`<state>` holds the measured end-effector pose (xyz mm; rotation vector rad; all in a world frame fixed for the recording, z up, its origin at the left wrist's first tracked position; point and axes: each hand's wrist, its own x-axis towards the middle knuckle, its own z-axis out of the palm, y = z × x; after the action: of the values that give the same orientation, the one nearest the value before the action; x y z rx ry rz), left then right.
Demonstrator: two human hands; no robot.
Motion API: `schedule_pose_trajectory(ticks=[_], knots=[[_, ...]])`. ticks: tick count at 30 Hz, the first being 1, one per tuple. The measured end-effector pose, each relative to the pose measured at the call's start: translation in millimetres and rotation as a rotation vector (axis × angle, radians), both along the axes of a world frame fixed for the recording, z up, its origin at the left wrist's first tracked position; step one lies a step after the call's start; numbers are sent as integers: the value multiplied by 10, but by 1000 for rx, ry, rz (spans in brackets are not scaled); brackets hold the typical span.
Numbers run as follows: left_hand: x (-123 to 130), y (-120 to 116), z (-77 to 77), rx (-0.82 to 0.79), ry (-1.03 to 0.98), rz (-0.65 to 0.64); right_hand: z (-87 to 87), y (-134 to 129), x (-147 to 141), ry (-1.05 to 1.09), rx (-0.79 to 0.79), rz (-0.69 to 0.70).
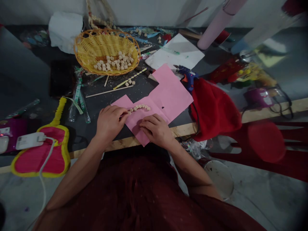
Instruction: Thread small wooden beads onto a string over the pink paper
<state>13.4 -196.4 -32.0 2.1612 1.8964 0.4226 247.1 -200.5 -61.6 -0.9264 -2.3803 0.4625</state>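
At the far left of the dark table (98, 126), a purple device (18, 131) bears a pale label too small to read. Beside it, a white adapter (30, 141) with a cable lies on a pink-and-yellow guitar-shaped piece (25, 162); the faint grey print on its casing is illegible. Next come green-patterned plastic wrappers (78, 89), their markings unreadable, and a yellow woven basket (103, 46) with small knobbly beige pieces (124, 62) inside.

Nearer the person, the left hand (110, 120) has thumb and forefinger together, pinching the left end of a beige strand (141, 106) made of similar pieces. From those fingertips the strand arches rightward across pink paper (167, 91), its other end free. Just below that end, the right hand (157, 130) rests over the paper, fingers bent and close together, apart from the strand; whether they grip anything cannot be told.

Farther right, a blue glue gun (189, 78) touches the paper's edge, a small white label on its body too blurred to read. Red cloth (214, 109) lies beside it, hanging over the table's wooden edge.
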Motion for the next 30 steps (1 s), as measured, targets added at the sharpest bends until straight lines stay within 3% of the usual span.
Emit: schedule_pose_trajectory(ticks=[6, 15, 21, 30], knots=[[6, -3, 11, -10, 18, 1, 9, -3, 0, 4, 74, -6], [23, 0, 27, -13, 12, 7, -6, 0, 3, -7, 16, -4], [29, -2, 28, -29, 12, 6, -4, 1, -4, -6, 74, -14], [183, 77, 197, 19, 92, 18, -21, 0, 11, -33, 31, -11]])
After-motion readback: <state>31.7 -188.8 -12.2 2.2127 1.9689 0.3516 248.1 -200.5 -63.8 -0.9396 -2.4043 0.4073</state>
